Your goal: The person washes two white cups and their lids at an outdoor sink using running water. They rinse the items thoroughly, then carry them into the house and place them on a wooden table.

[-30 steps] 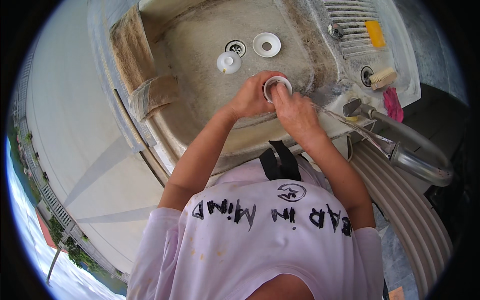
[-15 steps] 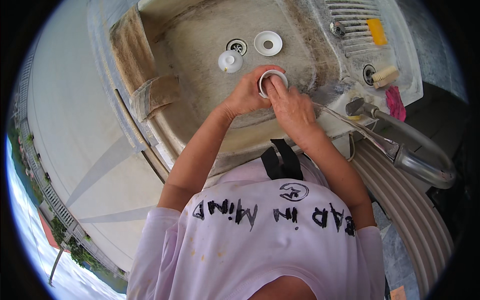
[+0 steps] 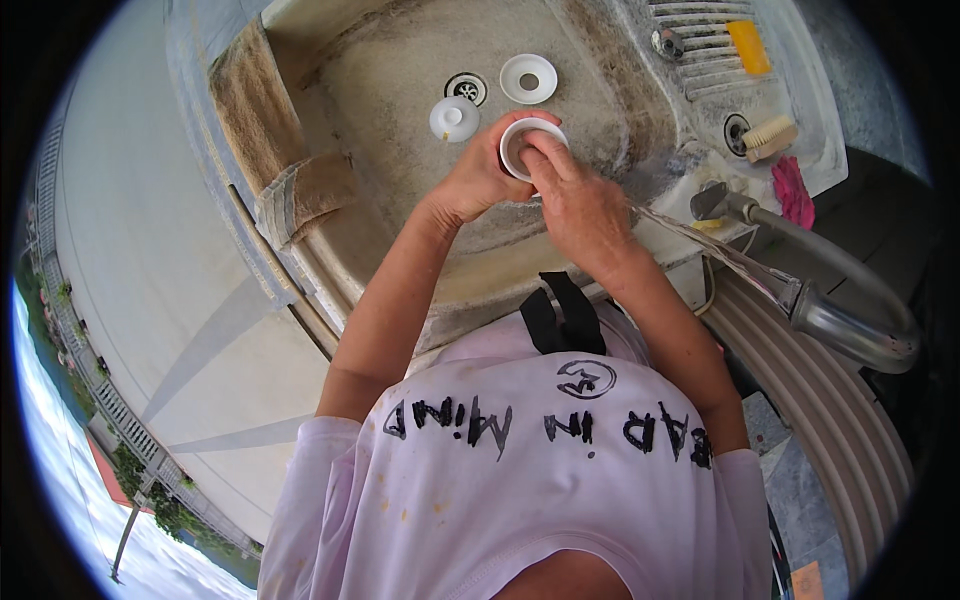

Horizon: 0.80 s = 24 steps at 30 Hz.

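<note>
Hands and white cup now nearer holed dish; fingers inside cup

The head view looks through a fisheye lens from above the near side of the stained beige rectangular sink, facing steeply down. The pale lilac short-sleeved cloth shirt, on the camera's side of the sink, is close and large. The wide field reaches cloudy white-blue sky, well beyond the sink's left.
</note>
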Motion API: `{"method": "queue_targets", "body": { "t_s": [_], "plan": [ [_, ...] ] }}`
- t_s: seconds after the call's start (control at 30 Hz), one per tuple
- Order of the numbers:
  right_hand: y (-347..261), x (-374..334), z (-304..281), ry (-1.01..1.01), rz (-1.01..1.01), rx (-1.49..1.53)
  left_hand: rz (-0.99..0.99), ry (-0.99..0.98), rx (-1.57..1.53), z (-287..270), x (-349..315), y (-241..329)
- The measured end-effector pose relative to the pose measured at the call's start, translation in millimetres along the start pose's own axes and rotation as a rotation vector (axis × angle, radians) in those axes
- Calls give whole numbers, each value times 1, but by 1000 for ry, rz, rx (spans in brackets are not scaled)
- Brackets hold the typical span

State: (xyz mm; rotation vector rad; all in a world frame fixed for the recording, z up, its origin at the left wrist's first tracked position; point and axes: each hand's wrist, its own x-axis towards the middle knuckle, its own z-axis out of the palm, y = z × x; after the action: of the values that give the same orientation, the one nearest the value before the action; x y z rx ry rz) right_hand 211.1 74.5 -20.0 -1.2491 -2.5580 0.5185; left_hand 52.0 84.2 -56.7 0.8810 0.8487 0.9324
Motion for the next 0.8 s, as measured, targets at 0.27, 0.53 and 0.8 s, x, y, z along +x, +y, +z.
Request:
{"method": "queue_targets", "body": {
  "t_s": [0.27,0.53,0.8],
  "plan": [
    [-4,0,0,135,40,29,46,79,72,15,0,6],
    [12,-5,-10,-40,-34,537,-11,-22,227,6,-2,18],
    [17,-6,-12,-67,-133,305,-42,4,86,10,-5,7]
  ]
}}
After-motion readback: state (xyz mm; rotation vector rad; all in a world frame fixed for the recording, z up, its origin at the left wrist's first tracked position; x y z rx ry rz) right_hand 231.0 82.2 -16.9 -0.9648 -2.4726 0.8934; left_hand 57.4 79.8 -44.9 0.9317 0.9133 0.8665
